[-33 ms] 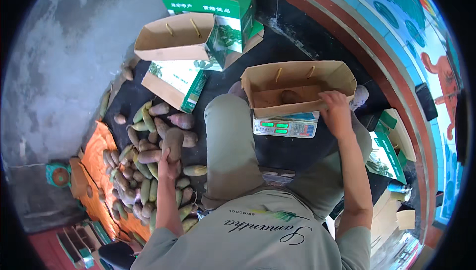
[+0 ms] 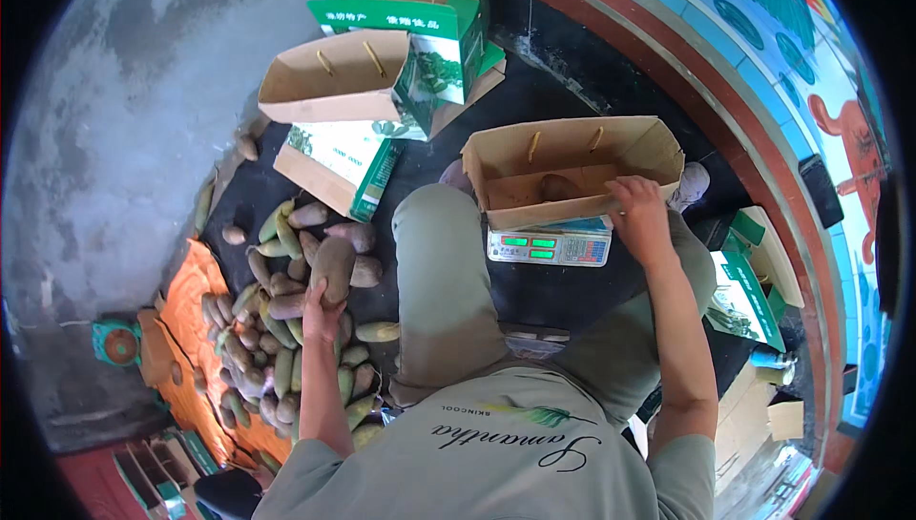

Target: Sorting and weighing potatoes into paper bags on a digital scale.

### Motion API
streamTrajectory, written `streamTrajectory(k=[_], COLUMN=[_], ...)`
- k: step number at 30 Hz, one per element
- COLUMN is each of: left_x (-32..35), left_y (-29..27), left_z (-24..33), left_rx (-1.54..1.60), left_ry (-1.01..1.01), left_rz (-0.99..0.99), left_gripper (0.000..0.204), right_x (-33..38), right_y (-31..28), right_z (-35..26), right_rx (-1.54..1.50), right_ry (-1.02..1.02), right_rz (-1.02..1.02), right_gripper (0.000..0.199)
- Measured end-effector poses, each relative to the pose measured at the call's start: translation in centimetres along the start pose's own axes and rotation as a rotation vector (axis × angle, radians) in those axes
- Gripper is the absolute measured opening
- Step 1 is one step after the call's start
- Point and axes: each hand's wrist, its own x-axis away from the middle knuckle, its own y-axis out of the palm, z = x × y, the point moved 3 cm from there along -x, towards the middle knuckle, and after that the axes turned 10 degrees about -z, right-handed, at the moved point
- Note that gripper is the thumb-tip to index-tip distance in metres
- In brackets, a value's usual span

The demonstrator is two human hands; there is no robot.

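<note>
My left hand grips a long, brownish, soil-dusted radish, raised over a pile of green and pinkish-brown radishes on the left. Ahead and to the right, an open cardboard box with yellow cord handles sits on a digital scale with green-lit displays. One dark radish lies inside the box. My right hand is closed over the box's near rim at its right end.
Several open green-and-white cartons stand at the far left, and another carton is at the right. Orange sheeting lies under part of the pile. A low red-brown wall edge curves along the right. My knees flank the scale.
My left hand and its radish have shifted slightly up and left, and the radish is turned a little. My right hand stays at the box rim, moved only slightly.
</note>
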Motion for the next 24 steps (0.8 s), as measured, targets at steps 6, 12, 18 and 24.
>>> streamTrajectory(k=[6, 12, 18, 24], left_x=[3.0, 2.8, -1.6, -3.1], left_y=[16.9, 31.1, 38.5, 42.6], left_z=[9.6, 10.2, 5.0, 1.5], left_rx=[-0.297, -0.736, -1.304, -2.053], left_ry=[0.367, 0.336, 0.169, 0.281], left_rz=[-0.436, -0.697, -0.809, -0.902], left_gripper=[0.063, 0.066, 0.065, 0.073], right_x=[-0.3, -0.2, -0.9, -0.6], right_y=[4.9, 5.7, 6.3, 6.3], right_z=[0.0, 0.7, -0.3, 0.0], right_rx=[0.178, 0.256, 0.264, 0.202], right_ry=[-0.002, 0.058, 0.101, 0.101], right_rz=[-0.146, -0.175, -0.149, -0.113], right_gripper=[0.014, 0.011, 0.012, 0.012])
